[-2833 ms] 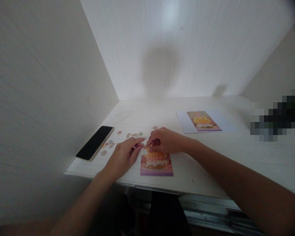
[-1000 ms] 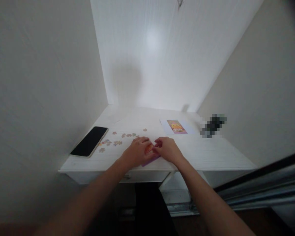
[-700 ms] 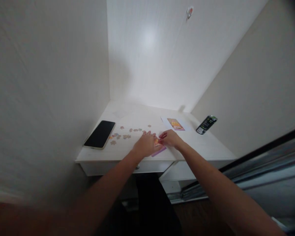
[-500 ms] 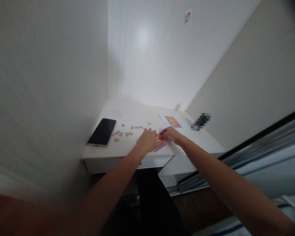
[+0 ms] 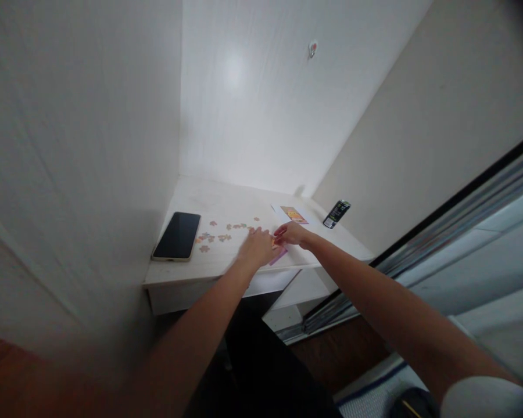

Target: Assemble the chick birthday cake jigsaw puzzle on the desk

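White wood makes up the surface (image 5: pixel 226 200) set into the corner, and both your arms stretch out over its front edge. Your left hand (image 5: pixel 256 248) lies palm down with the fingers spread flat, covering most of the small puzzle (image 5: pixel 279 255), of which only a purple edge and a bit of orange show. Your right hand (image 5: pixel 291 233) comes in from the right, touching the puzzle's far side; its grip looks pressed together at the fingertips, though you cannot tell from here whether it pinches a piece. To your left, a black phone (image 5: pixel 177 235) lies flat near the surface's left edge. Behind your right hand, a reference picture (image 5: pixel 293 214) on white paper lies flat, and just beyond it a dark can (image 5: pixel 336 213) lies tilted near the right wall. Loose puzzle pieces (image 5: pixel 220 232) are scattered between the phone and your left hand, well apart from one another.
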The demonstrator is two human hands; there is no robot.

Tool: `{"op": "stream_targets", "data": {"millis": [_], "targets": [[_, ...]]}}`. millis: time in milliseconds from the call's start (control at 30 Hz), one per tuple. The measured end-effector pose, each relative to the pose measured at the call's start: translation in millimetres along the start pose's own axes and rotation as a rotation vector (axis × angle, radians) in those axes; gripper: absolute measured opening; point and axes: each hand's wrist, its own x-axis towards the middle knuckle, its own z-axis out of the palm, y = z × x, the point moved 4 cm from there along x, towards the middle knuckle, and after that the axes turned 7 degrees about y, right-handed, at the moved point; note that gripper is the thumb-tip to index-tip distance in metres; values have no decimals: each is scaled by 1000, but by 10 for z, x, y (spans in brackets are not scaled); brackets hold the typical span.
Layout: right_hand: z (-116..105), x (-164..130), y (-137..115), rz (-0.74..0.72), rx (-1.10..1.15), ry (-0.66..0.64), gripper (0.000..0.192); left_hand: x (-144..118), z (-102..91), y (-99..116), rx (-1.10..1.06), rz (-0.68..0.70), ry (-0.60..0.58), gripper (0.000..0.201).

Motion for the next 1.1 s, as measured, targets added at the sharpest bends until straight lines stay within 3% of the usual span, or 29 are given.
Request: {"op": "stream_targets", "data": {"millis": [400,700,867,1000,1100], "targets": [[-44,116,127,-276,36,-102,11,-10,-33,9,22,10,68,63],[-25,184,227,-397,44,-183,10,-81,-215,124,-6,91,19,41],[-8,190,276,-457,101,-169,9,-131,-276,212,-124,187,36,28],[23,183,336,-467,165,-112,9,-93,-292,214,-218,129,34,27],[4,147,312,-482,285,-90,11,-50,-353,67,-300,-51,170,24]]}}
